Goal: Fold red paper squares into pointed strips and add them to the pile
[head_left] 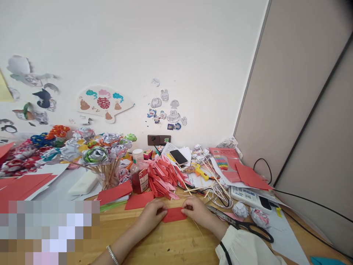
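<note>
A small red paper piece lies level just above or on the wooden table, between my two hands. My left hand pinches its left edge between thumb and fingers. At the opposite edge, my right hand is closed in a similar pinch. Whether the paper is folded, I cannot tell. Close beyond my left hand are two red paper sheets. Large black-handled scissors rest beside my right wrist, their blades toward my hand.
Behind my hands is a heap of red and pink paper strips beside a bottle of dark liquid. Crumpled paper flowers crowd the left. A phone, yellow glue gun, bead strings and cables are at the back right.
</note>
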{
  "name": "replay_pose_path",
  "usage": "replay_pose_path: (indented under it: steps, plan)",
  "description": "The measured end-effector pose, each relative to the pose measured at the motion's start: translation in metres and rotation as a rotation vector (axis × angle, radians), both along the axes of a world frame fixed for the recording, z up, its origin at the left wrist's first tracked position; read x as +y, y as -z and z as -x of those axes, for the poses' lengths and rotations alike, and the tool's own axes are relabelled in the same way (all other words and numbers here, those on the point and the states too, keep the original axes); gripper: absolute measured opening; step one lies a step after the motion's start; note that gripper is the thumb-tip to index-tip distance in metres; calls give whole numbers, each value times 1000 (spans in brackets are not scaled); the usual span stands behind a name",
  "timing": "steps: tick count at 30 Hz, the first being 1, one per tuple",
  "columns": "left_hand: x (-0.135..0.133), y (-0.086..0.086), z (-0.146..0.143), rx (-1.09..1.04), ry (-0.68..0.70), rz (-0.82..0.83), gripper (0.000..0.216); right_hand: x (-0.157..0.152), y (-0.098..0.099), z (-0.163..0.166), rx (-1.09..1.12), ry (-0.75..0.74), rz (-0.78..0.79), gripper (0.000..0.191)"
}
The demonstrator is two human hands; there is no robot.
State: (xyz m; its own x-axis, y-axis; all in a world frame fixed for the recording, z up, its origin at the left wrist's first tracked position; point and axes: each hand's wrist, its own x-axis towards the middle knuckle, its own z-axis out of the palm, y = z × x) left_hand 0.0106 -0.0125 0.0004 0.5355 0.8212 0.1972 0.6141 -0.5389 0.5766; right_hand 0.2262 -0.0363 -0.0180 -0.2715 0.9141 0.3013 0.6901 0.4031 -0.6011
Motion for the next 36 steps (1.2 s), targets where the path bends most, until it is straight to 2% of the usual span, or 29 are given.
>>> replay_pose_path:
  steps: [5,9,17,21,25,28,32,36]
  plan:
    - [4,5,-1,45,13,-37,11,7,7,-4,40,-96,-39,6]
    - [6,10,2,38,73,-131,14,7,6,-6,37,-182,-131,7]
    - [2,5,7,250,248,-451,21,1,-3,-8,-213,-275,-227,20]
    - [-1,1,7,332,284,-577,27,-3,-5,-3,-166,-198,-161,19]
    - [-2,2,7,311,296,-575,24,-9,-11,3,-33,-44,21,29]
    - [-2,0,7,285,310,-543,21,-13,-14,5,-30,-17,45,33]
    - [-5,-6,9,249,344,-481,21,-15,-13,3,-107,-39,-11,32]
    - [-5,-8,15,229,359,-420,25,-18,-9,-7,-272,-203,-187,22]
